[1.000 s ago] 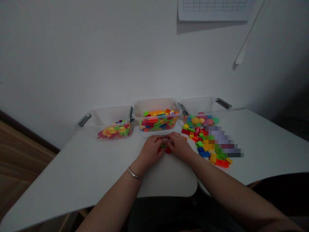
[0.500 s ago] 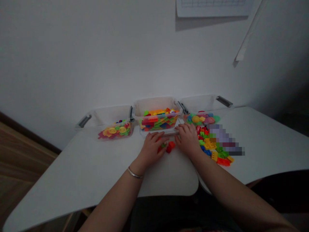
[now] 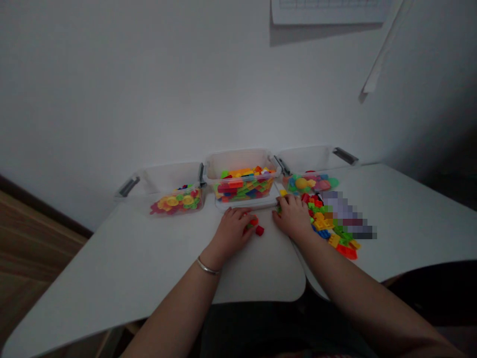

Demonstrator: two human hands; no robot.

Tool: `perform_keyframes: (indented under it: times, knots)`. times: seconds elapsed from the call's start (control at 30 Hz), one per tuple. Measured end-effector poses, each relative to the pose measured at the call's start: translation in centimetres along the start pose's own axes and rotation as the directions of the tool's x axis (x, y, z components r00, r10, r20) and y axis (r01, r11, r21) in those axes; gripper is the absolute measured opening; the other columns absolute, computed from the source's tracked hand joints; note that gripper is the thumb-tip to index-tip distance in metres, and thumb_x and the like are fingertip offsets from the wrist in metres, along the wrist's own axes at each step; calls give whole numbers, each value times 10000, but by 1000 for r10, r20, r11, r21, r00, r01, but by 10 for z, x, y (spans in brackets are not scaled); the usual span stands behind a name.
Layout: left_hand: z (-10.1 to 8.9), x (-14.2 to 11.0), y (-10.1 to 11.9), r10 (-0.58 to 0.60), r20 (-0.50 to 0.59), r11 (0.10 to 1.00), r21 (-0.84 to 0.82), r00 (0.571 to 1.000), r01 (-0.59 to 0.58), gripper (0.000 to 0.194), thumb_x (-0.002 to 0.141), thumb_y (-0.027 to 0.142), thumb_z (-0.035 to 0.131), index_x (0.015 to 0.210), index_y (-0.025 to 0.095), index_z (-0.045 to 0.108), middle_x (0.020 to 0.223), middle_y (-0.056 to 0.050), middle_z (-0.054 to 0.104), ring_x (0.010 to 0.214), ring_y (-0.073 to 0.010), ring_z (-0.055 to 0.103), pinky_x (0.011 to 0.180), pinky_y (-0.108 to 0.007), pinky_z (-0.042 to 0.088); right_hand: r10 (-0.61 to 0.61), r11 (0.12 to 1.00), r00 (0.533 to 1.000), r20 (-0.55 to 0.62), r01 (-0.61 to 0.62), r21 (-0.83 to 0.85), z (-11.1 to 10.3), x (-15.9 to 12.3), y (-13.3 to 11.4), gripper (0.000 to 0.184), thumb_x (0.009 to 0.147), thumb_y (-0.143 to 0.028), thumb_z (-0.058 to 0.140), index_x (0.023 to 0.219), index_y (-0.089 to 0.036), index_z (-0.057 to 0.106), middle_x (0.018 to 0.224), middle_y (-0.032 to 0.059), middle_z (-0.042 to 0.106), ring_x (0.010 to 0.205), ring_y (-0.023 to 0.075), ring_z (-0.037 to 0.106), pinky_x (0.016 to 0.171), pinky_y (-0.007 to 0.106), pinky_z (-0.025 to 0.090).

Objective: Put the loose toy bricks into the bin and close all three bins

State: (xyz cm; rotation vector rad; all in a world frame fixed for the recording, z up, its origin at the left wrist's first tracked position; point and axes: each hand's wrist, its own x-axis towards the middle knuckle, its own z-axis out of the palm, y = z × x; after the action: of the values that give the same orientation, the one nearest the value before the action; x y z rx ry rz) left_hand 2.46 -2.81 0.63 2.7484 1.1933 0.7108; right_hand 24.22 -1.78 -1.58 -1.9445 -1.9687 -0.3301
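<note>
Left hand [image 3: 233, 231] curls beside a red piece [image 3: 260, 230] and an orange piece [image 3: 255, 220] on the white table [image 3: 156, 268]; grip cannot be told. Right hand [image 3: 295, 218], fingers bent, touches the loose brick pile's [image 3: 323, 222] left side; any pinch is hidden.

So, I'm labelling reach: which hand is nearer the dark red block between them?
Left. The left hand is just beside the red block; the right hand is farther, by the block pile.
</note>
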Motion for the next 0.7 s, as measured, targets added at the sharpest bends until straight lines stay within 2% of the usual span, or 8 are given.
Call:
perform_keyframes:
  times: [0.1, 0.2, 0.37, 0.5, 0.6, 0.7]
  knots:
    - [0, 0, -1, -38, -9, 999, 12, 999, 38, 187, 858, 221, 619, 1033, 186, 673, 1220, -125, 639, 1103, -282, 579, 977, -485, 463, 29, 1000, 999, -18, -29, -4, 1, -2, -3, 460, 834, -350, 560, 1240, -134, 553, 1154, 186, 610, 1086, 344, 511, 890, 466, 391]
    - [0, 0, -1, -56, -19, 998, 15, 998, 57, 221, 855, 204, 612, 1067, 173, 665, 1224, -128, 631, 1104, -282, 580, 975, -469, 467, 81, 997, 996, -33, -81, 8, 1, -4, -5, 467, 826, -351, 567, 1225, -112, 539, 1201, 194, 596, 1107, 353, 506, 918, 486, 379]
    - [-1, 0, 0, -58, -22, 998, -17, 998, 58, 273, 837, 184, 619, 1107, 186, 659, 1230, -122, 624, 1117, -274, 582, 985, -468, 467, 78, 997, 997, 16, -79, 26, -1, -2, -6, 382, 833, -341, 550, 1145, -122, 558, 1154, 182, 607, 1064, 337, 536, 834, 434, 422]
    - [-1, 0, -1, -74, -13, 997, -30, 997, 74, 292, 830, 172, 620, 1118, 187, 664, 1237, -119, 625, 1123, -272, 583, 1001, -466, 463, 84, 996, 996, 6, -85, 37, 0, 0, -4, 469, 824, -340, 557, 1232, -111, 517, 1227, 195, 578, 1083, 334, 538, 828, 421, 431]
    - [0, -1, -1, -62, -9, 998, -29, 998, 62, 316, 836, 196, 630, 1151, 177, 660, 1255, -122, 620, 1141, -275, 574, 1014, -461, 456, 92, 995, 995, 25, -93, 37, 2, 0, -4, 482, 832, -343, 544, 1246, -100, 504, 1272, 198, 560, 1063, 328, 557, 826, 424, 434]
    - [0, -2, -1, -39, 2, 999, -20, 999, 39, 326, 875, 269, 614, 1188, 190, 658, 1263, -124, 616, 1152, -274, 569, 1016, -469, 453, 102, 994, 994, 50, -103, 33, 2, 0, -5, 424, 833, -341, 541, 1194, -119, 523, 1194, 173, 592, 1037, 315, 569, 811, 415, 434]
